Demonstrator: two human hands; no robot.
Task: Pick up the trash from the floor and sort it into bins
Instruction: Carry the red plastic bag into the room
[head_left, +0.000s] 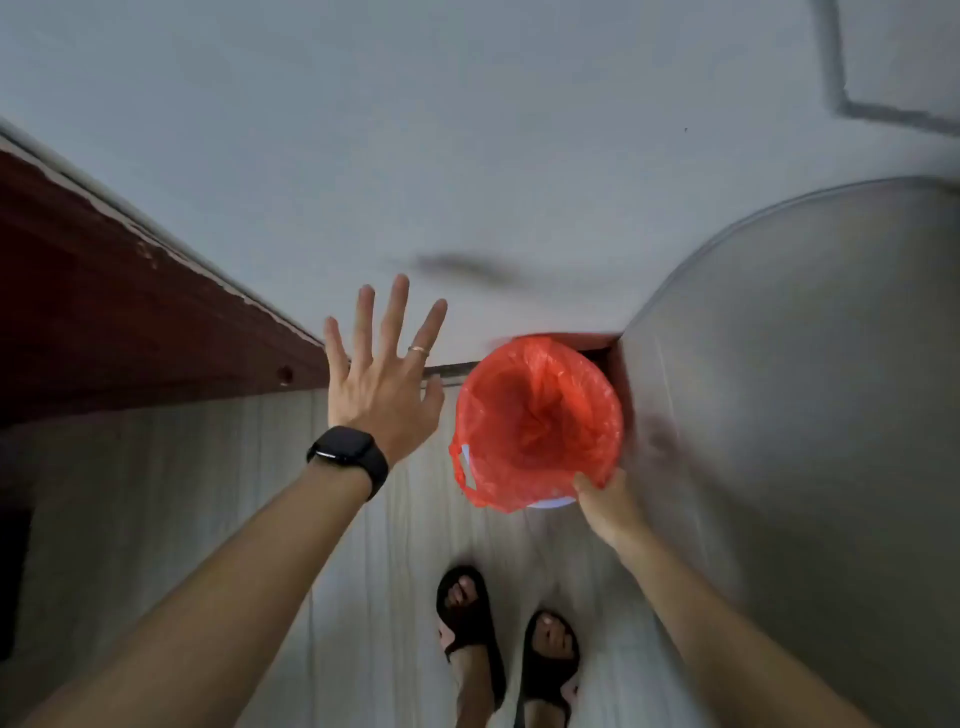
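You're pinching the red bag over the bin rim with your right grip, left grip spread wide, so one tug's risking yanking it loose.

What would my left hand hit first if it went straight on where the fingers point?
Likely the wall; the left hand points at it with nothing clearly between, though depth is unclear.

Holding the left hand out left of the red bin liner, fingers splayed; gripping that liner's near rim with the right hand.
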